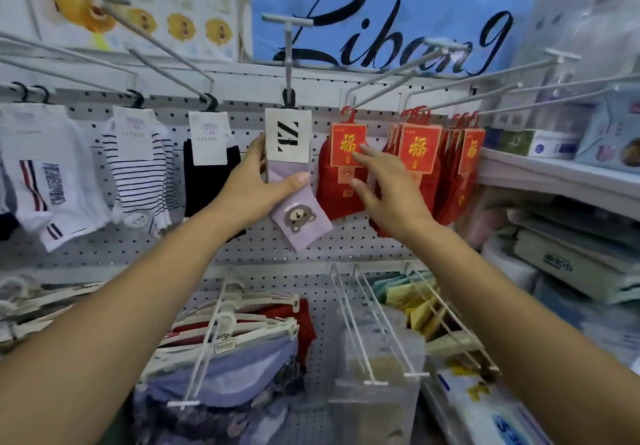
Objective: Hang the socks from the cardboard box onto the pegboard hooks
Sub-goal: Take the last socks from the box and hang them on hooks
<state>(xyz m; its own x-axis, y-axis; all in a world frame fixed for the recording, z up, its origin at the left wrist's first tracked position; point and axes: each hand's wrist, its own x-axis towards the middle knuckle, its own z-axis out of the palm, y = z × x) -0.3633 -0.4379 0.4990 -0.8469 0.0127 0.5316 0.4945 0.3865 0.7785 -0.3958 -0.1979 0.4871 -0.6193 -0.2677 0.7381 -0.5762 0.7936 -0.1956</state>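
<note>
A lilac pair of socks with a bear face and a white card label hangs by its black hanger from the middle hook of the pegboard. My left hand grips the lilac socks just below the label, thumb in front. My right hand has straight, spread fingers, and its fingertips touch the red socks with a gold-lettered red card hanging on the hook to the right. The cardboard box is out of sight.
White, striped and black socks hang on hooks to the left. More red socks hang further right. Long hooks jut toward me at head height. Below are hangers with garments and bagged goods; shelves of packages stand at right.
</note>
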